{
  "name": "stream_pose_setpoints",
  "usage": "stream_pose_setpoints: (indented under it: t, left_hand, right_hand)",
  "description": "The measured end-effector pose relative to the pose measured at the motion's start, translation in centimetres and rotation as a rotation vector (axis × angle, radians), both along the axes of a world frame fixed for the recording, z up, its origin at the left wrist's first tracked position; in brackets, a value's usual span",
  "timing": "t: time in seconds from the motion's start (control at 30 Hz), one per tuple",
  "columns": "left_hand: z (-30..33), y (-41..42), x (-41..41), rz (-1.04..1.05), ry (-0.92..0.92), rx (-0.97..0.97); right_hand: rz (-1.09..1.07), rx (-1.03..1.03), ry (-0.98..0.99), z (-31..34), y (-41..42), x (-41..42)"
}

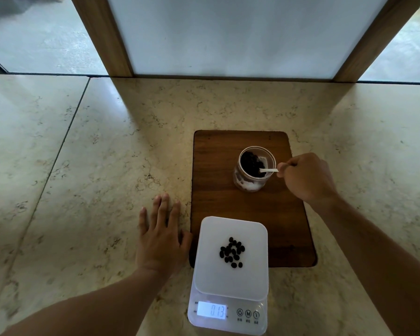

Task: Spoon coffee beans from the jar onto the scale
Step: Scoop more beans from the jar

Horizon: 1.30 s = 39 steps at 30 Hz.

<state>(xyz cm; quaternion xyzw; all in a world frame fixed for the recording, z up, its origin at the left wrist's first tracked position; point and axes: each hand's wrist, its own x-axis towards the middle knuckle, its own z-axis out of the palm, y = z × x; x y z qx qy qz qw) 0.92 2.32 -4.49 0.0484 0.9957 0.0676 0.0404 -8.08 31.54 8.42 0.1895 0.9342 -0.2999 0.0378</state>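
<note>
The scale [230,258] at the bench's [83,166] near edge reads "013" and carries a small heap of coffee beans [232,252]. The right hand [306,178] is closed around a spoon [268,170] dipped into the jar [254,168] on the wooden board [216,178]. The left hand [161,238] lies flat with fingers spread beside the board's left edge.

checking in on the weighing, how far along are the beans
Done: a small pile of beans lies on the scale, display lit. In hand: the right hand dips the spoon into the jar; the left hand rests flat. Left: carrying further spoonfuls over.
</note>
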Motion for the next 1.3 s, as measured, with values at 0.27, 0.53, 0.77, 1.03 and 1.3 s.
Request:
stream_pose_setpoints:
  t: [0.27,0.53,0.77,1.03,1.3]
  left_hand:
    - [0.2,0.1,0.0,0.003,-0.001,0.007]
    - [0.2,0.0,0.0,0.0,-0.01,0.011]
    - [0.2,0.1,0.0,0.002,-0.002,0.018]
    - [0.3,0.1,0.0,0.001,-0.006,0.013]
    - [0.1,0.2,0.0,0.007,0.007,0.024]
  right_hand:
    - [-0.098,-0.133,-0.012,-0.5,0.0,0.1]
    - [-0.145,-0.233,-0.035,-0.8,0.3,0.2]
    - [-0.167,-0.271,-0.044,-1.1,0.5,0.1]
    - [-0.193,-0.312,-0.059,-1.4,0.7,0.2]
    - [-0.183,-0.318,-0.056,-1.4,1.1,0.6]
